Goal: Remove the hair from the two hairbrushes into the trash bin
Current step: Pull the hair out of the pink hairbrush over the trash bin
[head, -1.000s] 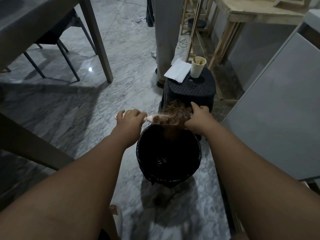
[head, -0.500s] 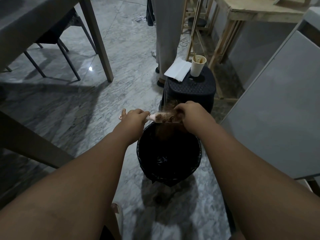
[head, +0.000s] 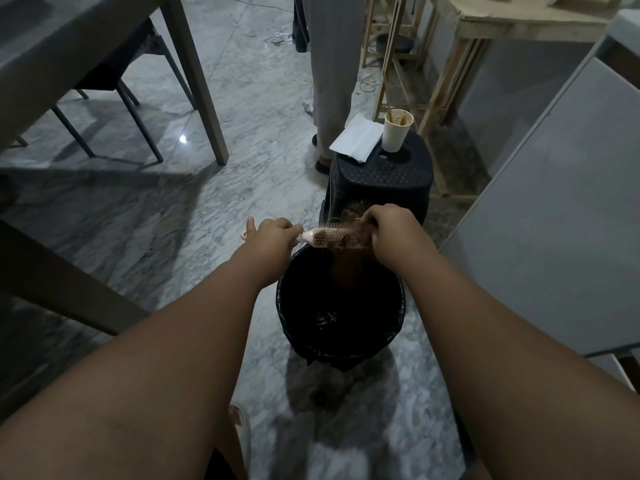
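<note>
A pink hairbrush (head: 323, 235) is held level over the far rim of a black-lined trash bin (head: 398, 327). My left hand (head: 273, 233) grips its handle, whose looped end sticks out on the left. My right hand (head: 389, 228) is closed on a clump of brown hair (head: 349, 244) at the brush's head end. Strands of that hair hang down into the bin's mouth. Only one hairbrush is in sight.
A dark plastic stool (head: 381, 178) stands just behind the bin with a used paper cup (head: 396, 131) and white paper (head: 356, 138) on it. A person's legs (head: 334, 74) stand beyond. Grey table and chair at left, white cabinet (head: 554, 220) at right.
My right hand slid left along the bristles, then pulled back right with the hair gathered at the head end. More bare bristles show now. The left hand barely moved.
</note>
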